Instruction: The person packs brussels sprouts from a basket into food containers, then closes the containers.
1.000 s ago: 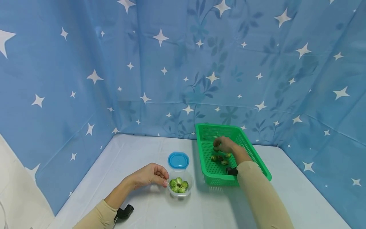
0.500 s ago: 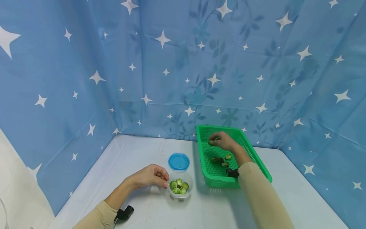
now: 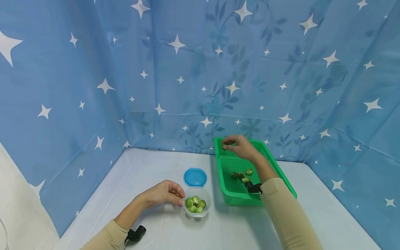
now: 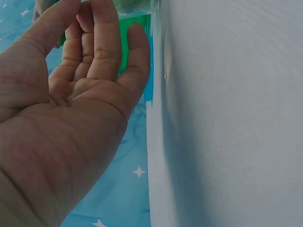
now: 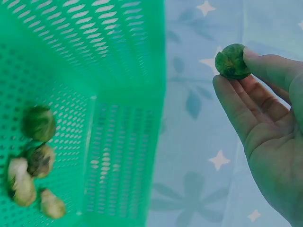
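My right hand [image 3: 240, 147] pinches a green Brussels sprout [image 5: 233, 61] between thumb and fingertips. It is over the far left end of the green basket [image 3: 229, 198]; in the right wrist view the sprout is outlined against the curtain. Several browned sprouts [image 3: 249, 172] lie on the basket floor. My left hand [image 3: 164, 193] has relaxed, slightly bent fingers, with the thumb and fingertips right at the left rim of a clear plastic container [image 3: 194, 215]. Inside it are several trimmed, light green sprouts [image 3: 196, 200]. The left wrist view shows the palm and loose fingers close beside the container.
Just behind the container a round blue lid [image 3: 195, 177] lies flat on the white table [image 3: 156, 166]. The basket stands to the right of both. A blue curtain [image 3: 187, 90] with white stars hangs behind the table and along its sides.
My right hand has lifted the sprout from low over the basket floor, moving away and to the left toward the basket's far rim. My left hand, the container and the lid have stayed put.
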Demonstrator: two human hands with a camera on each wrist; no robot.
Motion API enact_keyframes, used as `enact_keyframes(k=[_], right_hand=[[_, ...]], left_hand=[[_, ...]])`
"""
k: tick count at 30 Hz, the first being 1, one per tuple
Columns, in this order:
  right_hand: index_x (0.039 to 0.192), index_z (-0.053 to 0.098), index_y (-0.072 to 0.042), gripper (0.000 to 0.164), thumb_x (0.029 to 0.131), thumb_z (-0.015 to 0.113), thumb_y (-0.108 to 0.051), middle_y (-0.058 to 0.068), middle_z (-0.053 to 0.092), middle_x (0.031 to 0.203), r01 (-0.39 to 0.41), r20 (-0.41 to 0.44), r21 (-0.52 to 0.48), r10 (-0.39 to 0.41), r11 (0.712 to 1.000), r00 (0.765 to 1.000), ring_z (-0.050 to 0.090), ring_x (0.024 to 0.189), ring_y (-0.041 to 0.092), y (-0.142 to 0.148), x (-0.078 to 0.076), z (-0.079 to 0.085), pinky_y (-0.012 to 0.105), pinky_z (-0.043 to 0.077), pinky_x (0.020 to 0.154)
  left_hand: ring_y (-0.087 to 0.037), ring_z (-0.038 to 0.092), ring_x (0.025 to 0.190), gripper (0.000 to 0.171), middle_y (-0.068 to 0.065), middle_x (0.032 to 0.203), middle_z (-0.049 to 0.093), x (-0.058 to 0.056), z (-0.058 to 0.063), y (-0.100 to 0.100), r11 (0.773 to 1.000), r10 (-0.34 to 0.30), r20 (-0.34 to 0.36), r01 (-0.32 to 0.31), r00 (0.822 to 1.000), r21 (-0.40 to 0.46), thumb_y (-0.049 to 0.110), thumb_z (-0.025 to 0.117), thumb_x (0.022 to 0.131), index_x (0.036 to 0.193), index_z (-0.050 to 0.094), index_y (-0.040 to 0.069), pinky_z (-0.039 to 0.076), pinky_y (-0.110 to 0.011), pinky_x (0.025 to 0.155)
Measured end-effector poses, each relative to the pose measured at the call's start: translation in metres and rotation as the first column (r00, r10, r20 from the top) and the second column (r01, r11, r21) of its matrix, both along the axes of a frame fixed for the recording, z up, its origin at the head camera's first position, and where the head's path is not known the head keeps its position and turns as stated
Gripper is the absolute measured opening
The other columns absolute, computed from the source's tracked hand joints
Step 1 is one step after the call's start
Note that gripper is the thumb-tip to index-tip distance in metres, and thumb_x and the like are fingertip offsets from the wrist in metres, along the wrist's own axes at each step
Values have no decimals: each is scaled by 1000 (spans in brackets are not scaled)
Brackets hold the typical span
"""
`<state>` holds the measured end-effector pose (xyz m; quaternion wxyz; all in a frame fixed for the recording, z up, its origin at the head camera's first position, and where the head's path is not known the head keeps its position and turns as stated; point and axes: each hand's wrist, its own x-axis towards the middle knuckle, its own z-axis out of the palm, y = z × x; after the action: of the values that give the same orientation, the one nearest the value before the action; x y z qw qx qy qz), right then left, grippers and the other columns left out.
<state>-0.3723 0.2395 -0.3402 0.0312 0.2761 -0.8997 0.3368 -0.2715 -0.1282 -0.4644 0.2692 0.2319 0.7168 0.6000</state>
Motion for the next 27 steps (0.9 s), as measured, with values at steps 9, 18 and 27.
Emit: enact_keyframes(k=[9,18,27], right_hand=[[129,72,-5,29,101,69,-11,12,71,125,-48,-43,-11,47,999,998,67,116,30,-22,16,12,49,57,97],[126,73,-8,27,99,70,-7,11,69,124,-158,-29,-45,157,986,987,67,116,28,-43,35,23,43,59,95],[123,73,-9,27,98,70,-1,8,71,122,-228,-8,-50,228,972,974,68,114,28,-53,51,25,32,59,92]], left_hand=[[-16,71,85,36,-2,91,75,1,-2,0,1000,-7,13,7,1000,5,13,85,86,108,69,-11,57,-32,80],[-15,70,85,36,-1,90,75,0,-1,0,1000,-4,1,4,1000,7,12,84,86,108,68,-12,57,-31,80],[-14,71,84,34,-1,90,75,0,0,0,1000,-2,5,2,1000,18,11,83,86,107,69,-11,57,-31,79]])
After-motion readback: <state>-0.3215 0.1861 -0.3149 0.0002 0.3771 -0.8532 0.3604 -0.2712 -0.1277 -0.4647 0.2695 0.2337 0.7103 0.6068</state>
